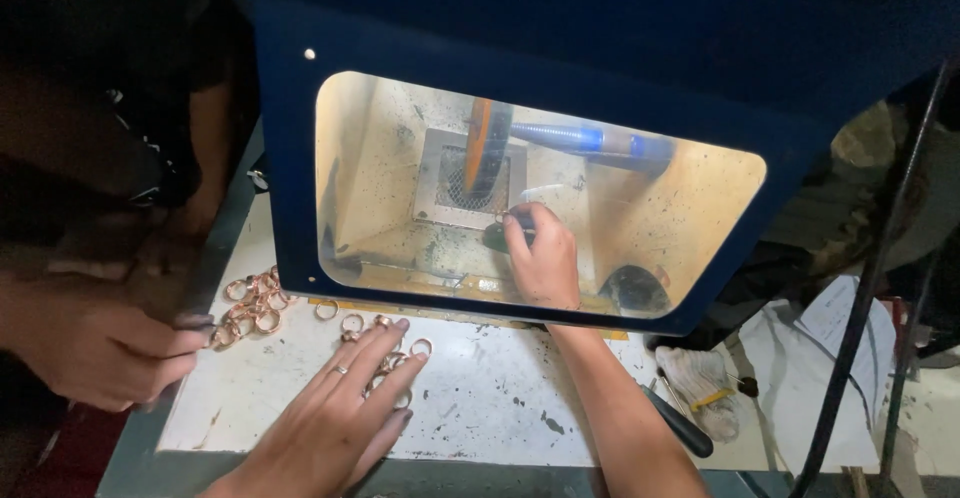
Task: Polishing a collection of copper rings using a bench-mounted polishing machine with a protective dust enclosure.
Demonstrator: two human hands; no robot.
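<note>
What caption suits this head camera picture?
Right hand holds a small piece near the spinning wheel behind a blue guard; left hand rests on copper rings.

left hand (345, 413) flat on rings (255, 308) | right hand (543, 258) at wheel (480, 158)

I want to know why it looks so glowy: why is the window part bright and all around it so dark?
In the head view, light glows yellow inside the blue cabinet's window, washing over the right hand and spinning wheel, which looks smeared. The left hand on the white table is dimmer, and the top corners sink into shadow.
</note>
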